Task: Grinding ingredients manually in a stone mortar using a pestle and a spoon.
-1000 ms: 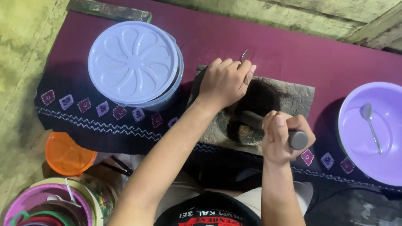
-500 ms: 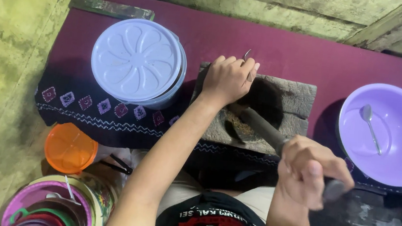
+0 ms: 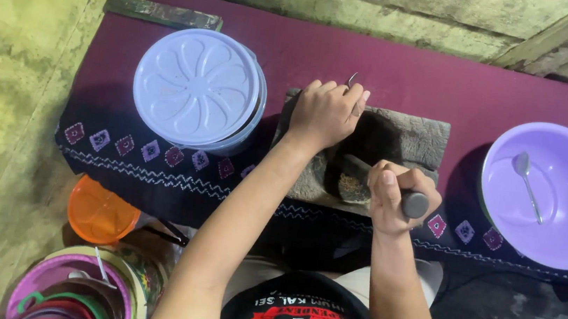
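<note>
A grey stone mortar (image 3: 410, 134) sits on the maroon cloth (image 3: 406, 70) in front of me. My left hand (image 3: 328, 111) rests on the mortar's far left rim and pinches a thin metal piece that sticks up by the fingers. My right hand (image 3: 393, 192) is shut on a dark stone pestle (image 3: 360, 171), whose tip lies in the hollow on a brownish paste (image 3: 349, 185). The pestle's butt end pokes out past my fingers to the right.
A lilac lidded container (image 3: 196, 87) stands left of the mortar. A lilac basin (image 3: 554, 198) with a metal spoon (image 3: 529, 182) in it sits at the right. An orange cup (image 3: 101, 212) and stacked coloured bowls (image 3: 67, 284) are on the floor lower left.
My right hand drew the pestle back toward me and to the right half a second ago, then pushed it forward into the hollow again. My left hand stayed on the rim.
</note>
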